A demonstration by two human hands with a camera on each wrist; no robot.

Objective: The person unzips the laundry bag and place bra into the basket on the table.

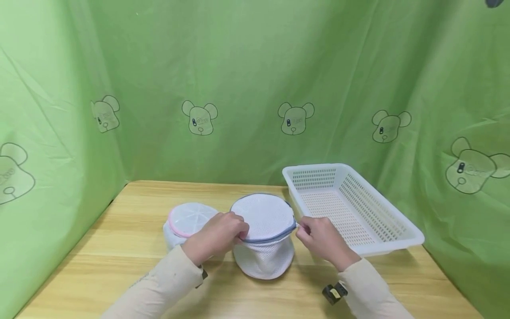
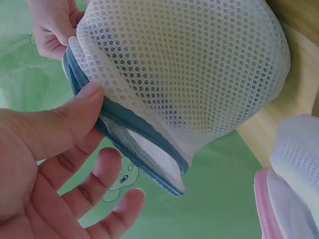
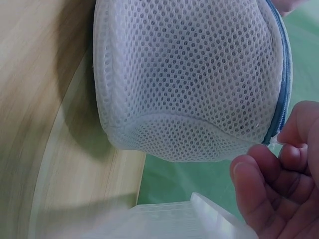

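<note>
A pink-rimmed bag point(image 1: 193, 219) stands leftmost on the counter point(image 1: 247, 303). Beside it, the left hand point(image 1: 218, 234) has thumb and forefinger clamped on the white bag's point(image 1: 263, 221) blue zip point(image 2: 142, 132) (partly gaping), other fingers apart. That bag stands mid-counter. The right hand's point(image 1: 322, 237) fingers pinch the zip's right end, near the basket point(image 1: 392, 246).

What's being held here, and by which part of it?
The bag, at its blue zip: the left grip pinches the near side; the right grip pinches the right side, exact part unclear.
</note>
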